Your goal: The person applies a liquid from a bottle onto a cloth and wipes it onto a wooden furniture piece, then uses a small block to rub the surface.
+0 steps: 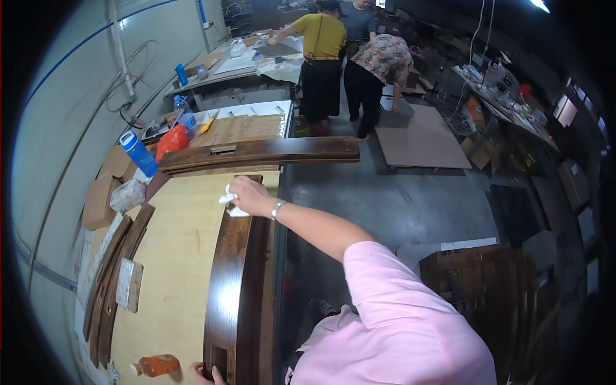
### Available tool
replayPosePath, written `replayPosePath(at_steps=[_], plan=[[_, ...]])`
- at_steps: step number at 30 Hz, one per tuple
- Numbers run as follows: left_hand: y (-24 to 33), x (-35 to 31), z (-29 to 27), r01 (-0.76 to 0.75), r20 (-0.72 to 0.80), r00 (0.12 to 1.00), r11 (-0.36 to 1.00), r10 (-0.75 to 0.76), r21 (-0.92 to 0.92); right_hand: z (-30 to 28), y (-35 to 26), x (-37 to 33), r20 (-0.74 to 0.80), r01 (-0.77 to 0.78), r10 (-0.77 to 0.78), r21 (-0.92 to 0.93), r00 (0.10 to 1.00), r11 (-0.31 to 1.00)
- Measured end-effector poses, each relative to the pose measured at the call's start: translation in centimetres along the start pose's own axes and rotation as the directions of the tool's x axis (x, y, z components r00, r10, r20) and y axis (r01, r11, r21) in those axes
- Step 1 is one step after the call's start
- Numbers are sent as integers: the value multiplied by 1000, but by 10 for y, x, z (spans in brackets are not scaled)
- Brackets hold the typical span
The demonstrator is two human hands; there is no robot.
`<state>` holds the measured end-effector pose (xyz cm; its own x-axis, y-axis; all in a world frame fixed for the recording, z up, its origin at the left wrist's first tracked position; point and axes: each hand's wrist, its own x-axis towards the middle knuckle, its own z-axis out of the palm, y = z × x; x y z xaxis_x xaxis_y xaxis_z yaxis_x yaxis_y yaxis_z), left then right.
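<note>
A long dark-brown varnished wooden board (pixel 228 282) lies lengthwise along the right side of the pale plywood tabletop (pixel 170 244). At its far end my right hand (pixel 250 194), with a bracelet at the wrist, is closed around a crumpled white cloth (pixel 237 211) that touches the board's face. My left hand (pixel 206 374), partly cut off by the lower edge, grips the board's near end beside a rectangular cutout (pixel 219 361). To the left of that hand, a bottle of orange-brown liquid (pixel 158 366) lies on its side.
Another dark board (pixel 256 153) crosses the table's far end. Narrow brown strips (pixel 122 276) and a whitish block (pixel 129 284) line the left side. A blue bottle (pixel 138 154) and a red bag (pixel 172 141) stand beyond. Several people (pixel 322 45) work farther back; stacked brown panels (pixel 471 282) stand right.
</note>
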<state>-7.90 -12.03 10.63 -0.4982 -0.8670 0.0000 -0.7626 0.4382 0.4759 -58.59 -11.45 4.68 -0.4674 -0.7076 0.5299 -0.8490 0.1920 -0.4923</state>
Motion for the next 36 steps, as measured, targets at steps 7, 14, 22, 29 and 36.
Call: replayPosePath(at_steps=[7, 14, 22, 29, 36], plan=[[0, -2, 3, -11, 14, 1000, 999, 11, -37, 18, -10, 4, -69, 18, -30, -168, 997, 986], [22, -6, -2, 47, -5, 999, 995, -48, -83, 30, -61, -26, 10, 86, -85, -120, 996, 989], [30, -8, -5, 13, -30, 999, 999, -14, -52, 68, -131, -66, 188, 249, -232, -71, 954, 966], [27, -10, -5, -33, -39, 999, 998, 31, -45, 37, -89, -33, 118, 164, -139, -242, 983, 956], [18, -8, -4, -52, -13, 999, 998, 53, 17, 13, -109, -38, 98, 7, -2, -53, 995, 999]])
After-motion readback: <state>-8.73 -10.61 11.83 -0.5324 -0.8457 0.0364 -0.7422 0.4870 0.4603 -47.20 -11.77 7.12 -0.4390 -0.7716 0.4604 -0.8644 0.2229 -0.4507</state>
